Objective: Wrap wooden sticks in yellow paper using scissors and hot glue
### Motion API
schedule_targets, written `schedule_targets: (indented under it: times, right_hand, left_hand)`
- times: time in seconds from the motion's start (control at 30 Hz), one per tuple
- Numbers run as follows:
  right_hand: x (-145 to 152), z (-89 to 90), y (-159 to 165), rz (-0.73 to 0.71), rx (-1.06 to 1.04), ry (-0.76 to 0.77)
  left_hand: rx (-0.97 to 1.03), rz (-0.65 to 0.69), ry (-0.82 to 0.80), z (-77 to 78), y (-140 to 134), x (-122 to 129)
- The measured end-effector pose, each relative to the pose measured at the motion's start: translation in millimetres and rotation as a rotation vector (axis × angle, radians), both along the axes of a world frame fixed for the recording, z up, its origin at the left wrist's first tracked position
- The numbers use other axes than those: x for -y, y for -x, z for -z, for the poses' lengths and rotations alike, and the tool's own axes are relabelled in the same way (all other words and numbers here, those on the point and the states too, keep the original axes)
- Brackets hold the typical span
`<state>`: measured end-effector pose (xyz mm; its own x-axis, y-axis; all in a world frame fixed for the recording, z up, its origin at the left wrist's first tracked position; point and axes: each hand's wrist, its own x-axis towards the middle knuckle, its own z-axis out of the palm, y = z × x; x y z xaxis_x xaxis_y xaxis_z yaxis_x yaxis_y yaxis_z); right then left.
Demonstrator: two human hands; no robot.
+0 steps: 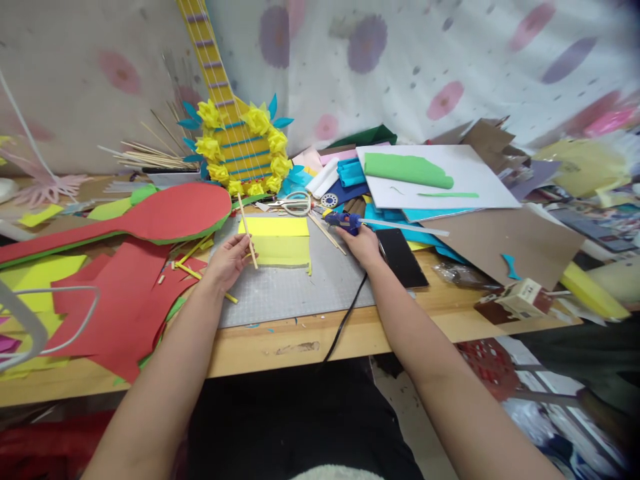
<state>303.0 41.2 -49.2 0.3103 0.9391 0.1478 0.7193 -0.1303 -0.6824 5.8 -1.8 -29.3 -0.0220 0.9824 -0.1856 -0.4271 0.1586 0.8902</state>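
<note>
Pinched in my left hand (230, 261) is a thin wooden stick (247, 227), tilted above the left side of a yellow paper piece (280, 250). That paper lies on a grey cutting mat (270, 300) and has a brighter strip along its top. My right hand (361, 245) grips a blue glue gun (345, 221), whose yellow nozzle end points left toward the paper. A clear glue stick (405, 227) sticks out from the gun's back. More thin sticks (327, 233) rest on the mat between paper and gun.
Behind the mat lie scissors (290, 203), and a paper guitar with yellow flowers (245, 150) leans on the wall. A red guitar-shaped cutout (175, 213) and red paper (115, 307) cover the left. A black phone-like slab (401, 257), white board (435, 180) and cardboard (505, 247) are right.
</note>
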Motion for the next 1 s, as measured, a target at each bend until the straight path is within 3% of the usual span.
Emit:
schedule_targets:
  times: [0.23,0.33,0.43,0.5,0.57,0.67,0.73,0.83,1.0]
  right_hand:
    - [9,-10.5,0,-0.061,0.163,0.046]
    - [22,-23.6,-8,-0.081,0.329,0.042]
    - [37,-41.7,-13,-0.107,0.353,0.166]
    - [45,-51.4,-5,-0.282,0.195,0.254]
    - [49,-55.3,15,-0.507,-0.107,0.257]
    - [47,-51.7,59,-0.769,-0.618,0.386]
    - [44,-47.6,86,-0.877,-0.839,0.470]
    - [40,-44.7,110,-0.948,-0.997,0.544]
    - [38,-45.0,117,-1.008,-1.049,0.623]
  left_hand:
    - [-0.001,-0.008,-0.070,2.3,-3,1]
    - [-0.003,-0.018,-0.097,3.7,-3,1]
    - [-0.023,-0.028,-0.101,3.0,-4,1]
    - [-0.038,-0.019,-0.109,0.8,-6,3]
    - [-0.035,0.012,-0.129,-2.0,-9,5]
    - [-0.017,0.063,-0.146,-5.7,-13,9]
    - [-0.019,0.076,-0.145,-7.4,-14,11]
    - [-0.036,0.068,-0.141,-8.8,-14,11]
    - [-0.073,0.039,-0.180,-7.3,-14,10]
